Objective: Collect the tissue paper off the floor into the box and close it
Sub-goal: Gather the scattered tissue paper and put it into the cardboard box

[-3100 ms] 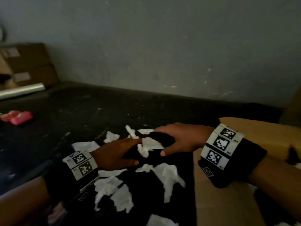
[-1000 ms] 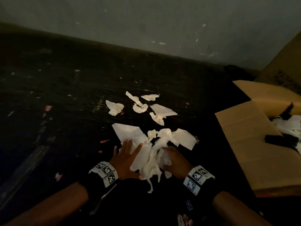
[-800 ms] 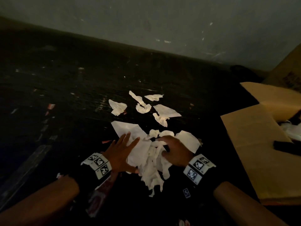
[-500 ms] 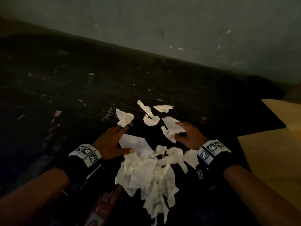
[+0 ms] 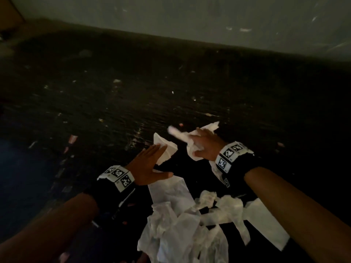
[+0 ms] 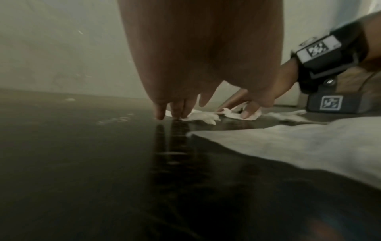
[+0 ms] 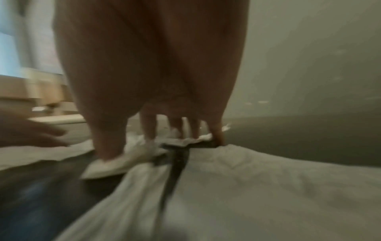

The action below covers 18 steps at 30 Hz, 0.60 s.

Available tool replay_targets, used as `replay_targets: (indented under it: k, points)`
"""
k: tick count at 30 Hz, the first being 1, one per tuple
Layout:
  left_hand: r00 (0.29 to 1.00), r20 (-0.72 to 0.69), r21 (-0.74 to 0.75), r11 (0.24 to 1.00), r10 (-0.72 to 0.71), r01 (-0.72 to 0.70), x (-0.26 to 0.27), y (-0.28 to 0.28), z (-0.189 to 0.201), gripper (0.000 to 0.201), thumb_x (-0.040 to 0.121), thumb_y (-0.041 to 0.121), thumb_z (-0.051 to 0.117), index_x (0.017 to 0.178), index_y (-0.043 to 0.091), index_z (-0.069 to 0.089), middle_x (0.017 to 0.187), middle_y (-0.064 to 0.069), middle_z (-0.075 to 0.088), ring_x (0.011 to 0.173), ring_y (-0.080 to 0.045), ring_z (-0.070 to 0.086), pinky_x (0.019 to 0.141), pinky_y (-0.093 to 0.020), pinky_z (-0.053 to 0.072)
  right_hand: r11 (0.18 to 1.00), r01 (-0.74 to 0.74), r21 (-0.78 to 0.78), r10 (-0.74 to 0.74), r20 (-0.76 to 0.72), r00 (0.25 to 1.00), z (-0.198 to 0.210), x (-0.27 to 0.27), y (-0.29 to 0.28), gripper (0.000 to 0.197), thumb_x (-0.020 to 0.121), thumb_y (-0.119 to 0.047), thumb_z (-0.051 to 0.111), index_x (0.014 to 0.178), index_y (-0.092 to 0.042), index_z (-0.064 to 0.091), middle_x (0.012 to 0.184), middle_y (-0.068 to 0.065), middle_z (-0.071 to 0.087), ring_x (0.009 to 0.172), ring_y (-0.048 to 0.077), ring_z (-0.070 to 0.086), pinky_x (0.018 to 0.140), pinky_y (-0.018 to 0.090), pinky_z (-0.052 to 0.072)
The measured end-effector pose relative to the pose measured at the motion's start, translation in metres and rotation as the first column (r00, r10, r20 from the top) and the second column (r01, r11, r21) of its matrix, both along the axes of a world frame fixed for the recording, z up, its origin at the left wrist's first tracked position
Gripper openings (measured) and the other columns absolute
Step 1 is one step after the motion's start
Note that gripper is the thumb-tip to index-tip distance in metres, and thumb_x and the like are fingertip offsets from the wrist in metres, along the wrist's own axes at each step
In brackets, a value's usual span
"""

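Left hand [image 5: 150, 166] spread flat, right hand [image 5: 204, 147] pinching tissue paper [image 5: 190, 224]: light, limp, tears easily; best gathered by bunching from underneath.

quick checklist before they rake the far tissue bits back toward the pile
1. Left hand flat with straight fingers touching the floor at the far tissue piece: ok.
2. Right hand has tissue scraps under its fingers: ok.
3. Near pile already gathered between the forearms: ok.
4. All far scraps covered by the two hands: cannot tell, blurred.
5. Box in view for the drop: not ok, out of the head view.
6. Floor free of other litter: not ok, small specks lie to the left.
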<state>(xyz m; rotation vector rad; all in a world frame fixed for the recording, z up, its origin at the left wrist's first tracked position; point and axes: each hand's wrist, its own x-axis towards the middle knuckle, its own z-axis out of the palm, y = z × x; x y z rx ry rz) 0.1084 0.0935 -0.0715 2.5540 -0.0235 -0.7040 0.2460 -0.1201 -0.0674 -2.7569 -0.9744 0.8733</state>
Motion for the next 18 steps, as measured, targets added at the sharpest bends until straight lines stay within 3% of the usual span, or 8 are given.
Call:
replay_targets:
  k: [4,7,10,12,14,16,18]
  points:
    - [0.998,-0.014,-0.078,0.995,-0.056,0.055,-0.023,-0.021,0.012,0.116,0.056,0.086,0.048,0.147,0.028,0.003,0.157,0.002,0.009,0.142,-0.018,0.013,0.116,-0.037,0.018,0.979,-0.113,0.171,0.132,-0.102,0.986,0.01,-0.037,-0.026,0.058,0.084,-0.002,0.055,0.136,-0.025,0.045,0.155,0.005,0.027,0.144,0.022,0.021,0.117,0.044,0.022]
    - [0.983,0.02,-0.091,0.979,-0.183,0.184,-0.045,-0.027,0.017,0.116,0.051,0.094,0.034,0.145,0.034,0.006,0.155,0.003,0.016,0.14,-0.017,0.02,0.114,-0.037,0.024,0.972,-0.091,0.215,0.13,-0.174,0.976,0.026,-0.071,-0.048,0.056,0.079,0.004,0.054,0.128,-0.024,0.055,0.147,0.003,0.043,0.134,0.019,0.042,0.11,0.037,0.037]
    - [0.952,0.129,-0.041,0.958,-0.278,0.285,-0.064,-0.03,0.018,0.107,0.059,0.09,0.038,0.144,0.035,0.002,0.155,0.009,0.011,0.141,-0.01,0.011,0.116,-0.038,0.021,0.959,-0.043,0.28,0.108,-0.224,0.968,0.04,-0.097,-0.07,0.05,0.08,0.003,0.057,0.125,-0.02,0.059,0.142,0.004,0.049,0.13,0.017,0.045,0.106,0.029,0.038]
    - [0.928,0.172,0.033,0.943,-0.331,0.331,-0.076,-0.038,0.019,0.106,0.061,0.086,0.044,0.138,0.039,-0.012,0.154,0.01,-0.007,0.142,-0.009,-0.008,0.119,-0.041,0.008,0.937,0.014,0.349,0.046,-0.163,0.986,0.048,-0.099,-0.084,0.046,0.083,-0.001,0.06,0.126,-0.018,0.058,0.143,0.005,0.046,0.133,0.016,0.041,0.107,0.026,0.034]
    - [0.907,0.163,0.12,0.92,-0.389,0.373,-0.091,-0.052,0.018,0.114,0.053,0.092,0.04,0.129,0.046,-0.032,0.153,0.003,-0.025,0.139,-0.015,-0.026,0.118,-0.047,-0.007,0.921,0.038,0.388,-0.024,-0.04,0.999,0.048,-0.09,-0.096,0.049,0.086,-0.011,0.062,0.132,-0.021,0.05,0.149,0.007,0.038,0.138,0.019,0.034,0.114,0.035,0.03]
    - [0.893,0.133,0.157,0.899,-0.43,0.41,-0.105,-0.07,0.017,0.121,0.048,0.094,0.041,0.126,0.047,-0.04,0.148,-0.001,-0.038,0.134,-0.021,-0.038,0.112,-0.052,-0.019,0.959,0.133,0.249,-0.139,0.006,0.99,0.043,-0.076,-0.104,0.062,0.089,-0.029,0.061,0.144,-0.029,0.031,0.158,0.009,0.015,0.145,0.026,0.017,0.117,0.045,0.022]
    - [0.887,0.098,0.134,0.889,-0.452,0.438,-0.116,-0.086,0.015,0.128,0.048,0.09,0.047,0.13,0.043,-0.038,0.143,-0.002,-0.045,0.13,-0.022,-0.044,0.107,-0.056,-0.024,0.971,0.235,0.03,-0.235,-0.002,0.972,0.033,-0.068,-0.106,0.072,0.089,-0.047,0.055,0.147,-0.039,0.013,0.16,0.007,-0.007,0.147,0.031,0.0,0.118,0.053,0.014]
